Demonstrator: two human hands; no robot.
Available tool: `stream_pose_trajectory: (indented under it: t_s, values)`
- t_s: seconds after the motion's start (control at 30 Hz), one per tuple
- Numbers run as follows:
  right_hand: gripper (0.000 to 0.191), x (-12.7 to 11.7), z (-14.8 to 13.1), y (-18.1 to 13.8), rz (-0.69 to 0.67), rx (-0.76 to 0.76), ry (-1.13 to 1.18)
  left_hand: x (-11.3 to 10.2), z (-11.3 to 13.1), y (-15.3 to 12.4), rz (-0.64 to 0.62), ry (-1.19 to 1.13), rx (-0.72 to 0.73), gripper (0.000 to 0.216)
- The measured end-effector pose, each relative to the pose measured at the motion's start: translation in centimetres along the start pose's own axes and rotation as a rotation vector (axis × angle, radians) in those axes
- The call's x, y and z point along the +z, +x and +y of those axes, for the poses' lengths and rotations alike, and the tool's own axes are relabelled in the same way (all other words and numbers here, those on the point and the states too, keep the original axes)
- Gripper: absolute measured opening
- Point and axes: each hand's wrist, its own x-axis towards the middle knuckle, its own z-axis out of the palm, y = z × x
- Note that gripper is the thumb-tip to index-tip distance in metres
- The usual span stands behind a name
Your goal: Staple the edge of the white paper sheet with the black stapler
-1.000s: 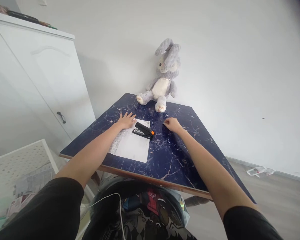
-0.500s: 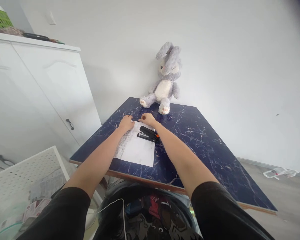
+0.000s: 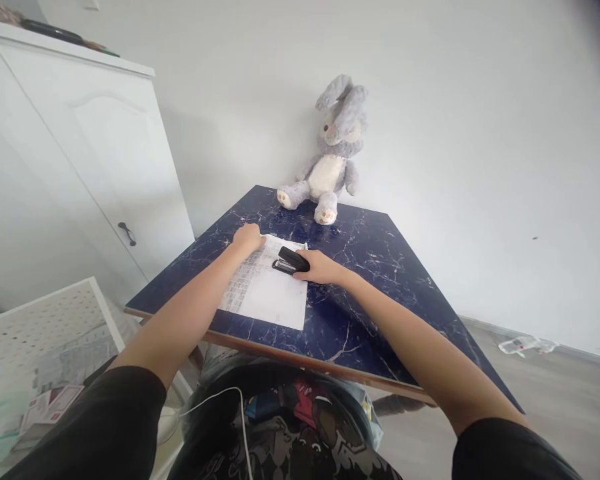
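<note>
A sheet of paper (image 3: 265,303) lies on the dark blue marbled table, with a printed grid along its left side. My left hand (image 3: 249,237) is closed at the sheet's far left corner, thumb side against the paper; its fingertips are mostly hidden. On the sheet's right part rests a black stapler (image 3: 293,259), its jaws apart and pointing left. My right hand (image 3: 323,268) wraps round the stapler's rear end from the right.
A grey plush rabbit (image 3: 327,170) sits at the table's (image 3: 370,300) back edge against the wall. White cabinets (image 3: 95,153) stand to the left. A white perforated rack (image 3: 45,333) with papers and packets is at lower left. A clear plastic item (image 3: 523,345) lies on the floor at right.
My right hand has left the sheet's far edge, come back to the right, and taken hold of the stapler. My left hand has closed at the paper's far corner. The view has shifted slightly.
</note>
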Motion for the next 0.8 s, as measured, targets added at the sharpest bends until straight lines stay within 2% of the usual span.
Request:
stream_pose_trajectory:
  t_s: [0.13, 0.23, 0.3, 0.4, 0.47, 0.53, 0.67, 0.8]
  values:
    - [0.025, -2.3, 1.2, -2.5, -0.121, 0.077, 0.064, 0.2, 0.7, -0.5, -0.012, -0.063, 0.157, 0.029]
    - [0.028, -4.5, 3.1, -5.9, -0.171, 0.13, 0.066, 0.9, 2.0, -1.1, -0.025, -0.116, 0.303, 0.038]
    - [0.029, -5.7, 4.4, -8.3, -0.189, 0.155, 0.059, 1.5, 3.2, -1.8, -0.025, -0.187, 0.421, 0.033]
    - [0.031, -6.6, 5.8, -10.7, -0.183, 0.157, 0.04, 1.8, 5.3, -3.3, -0.049, -0.327, 0.672, 0.02]
    - [0.036, -6.9, 6.2, -11.5, -0.158, 0.123, 0.027, 1.7, 6.4, -4.4, -0.116, -0.346, 0.873, 0.025]
    - [0.042, -7.4, 6.2, -11.9, -0.132, 0.078, 0.02, 1.6, 7.1, -5.3, -0.2, -0.308, 1.014, 0.038]
    - [0.048, -8.9, 6.8, -12.9, -0.129, 0.036, 0.145, 1.9, 7.5, -5.9, -0.341, -0.229, 1.072, 0.065]
    - [0.054, -9.7, 8.4, -14.0, -0.195, 0.013, 0.324, 2.6, 7.3, -5.4, -0.437, -0.166, 1.062, 0.075]
